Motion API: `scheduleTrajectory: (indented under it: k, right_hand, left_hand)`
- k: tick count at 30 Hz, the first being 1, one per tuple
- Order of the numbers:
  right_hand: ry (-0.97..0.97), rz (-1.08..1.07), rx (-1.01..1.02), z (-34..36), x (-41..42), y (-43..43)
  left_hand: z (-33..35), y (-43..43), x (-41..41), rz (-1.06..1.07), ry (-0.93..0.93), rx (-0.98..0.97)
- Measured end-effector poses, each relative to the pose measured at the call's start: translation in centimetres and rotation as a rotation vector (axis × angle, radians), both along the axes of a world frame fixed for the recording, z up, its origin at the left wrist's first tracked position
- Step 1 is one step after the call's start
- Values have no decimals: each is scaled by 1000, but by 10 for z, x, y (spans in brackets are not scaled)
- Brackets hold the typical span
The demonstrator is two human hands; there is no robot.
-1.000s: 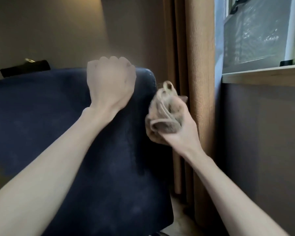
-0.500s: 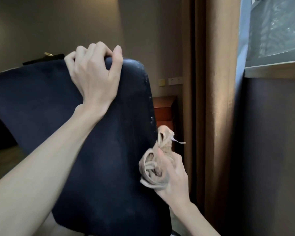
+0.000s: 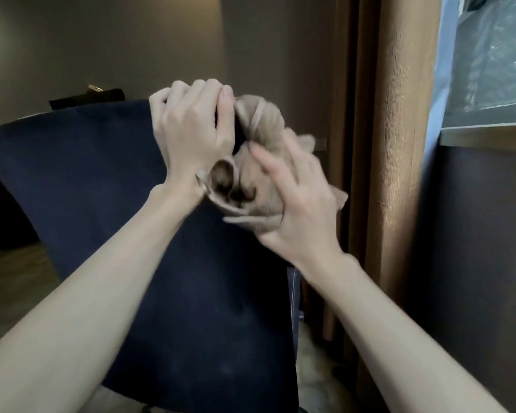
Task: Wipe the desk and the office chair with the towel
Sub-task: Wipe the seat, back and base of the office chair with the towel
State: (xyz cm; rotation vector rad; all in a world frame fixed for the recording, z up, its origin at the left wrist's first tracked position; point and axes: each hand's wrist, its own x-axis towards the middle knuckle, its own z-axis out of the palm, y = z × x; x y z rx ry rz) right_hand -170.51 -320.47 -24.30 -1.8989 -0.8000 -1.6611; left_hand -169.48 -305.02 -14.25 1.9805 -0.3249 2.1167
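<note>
Dim room in the head view: grey wall behind, brown curtain [image 3: 399, 144] down the right side, window [image 3: 489, 55] past it. Dark blue backrest of the office chair [image 3: 102, 180] across left and centre.

Left hand [image 3: 191, 135] on the backrest's top edge, fingers curled over it, steadying the chair. Right hand [image 3: 298, 210] just beside it, blurred with motion, thumb underneath and fingers laid round the bunched beige towel [image 3: 259, 135], pressing the wad onto the top right corner of the backrest. Towel touching the thumb side of the left hand.

Changed from half a second ago: towel then low on the backrest's right edge, now up at the corner and hard against the left hand. Left hand in much the same grip on the top edge as then.

Reads as an upward stroke along the right edge, so that edge probably covered and the top edge probably next. Likely need for that: shifting the left hand along or off the edge to clear the path. Seat out of view. Desk nowhere in view either, so no judging how far that half of the job stands.
</note>
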Motion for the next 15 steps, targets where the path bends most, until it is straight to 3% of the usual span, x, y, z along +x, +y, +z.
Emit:
scheduleTrajectory:
  k: [4, 8, 11, 15]
  right_hand:
    - [45, -3, 2, -107, 2, 1]
    - [154, 23, -218, -178, -13, -20]
    - [100, -10, -260, -147, -19, -29]
    - [-79, -67, -74, -46, -9, -24]
  left_hand:
    - [-2, 6, 2, -41, -10, -47]
    - [-3, 4, -4, -57, -13, -46]
    - [-3, -5, -8, -58, 2, -42]
    - [-3, -3, -7, -45, -11, -15]
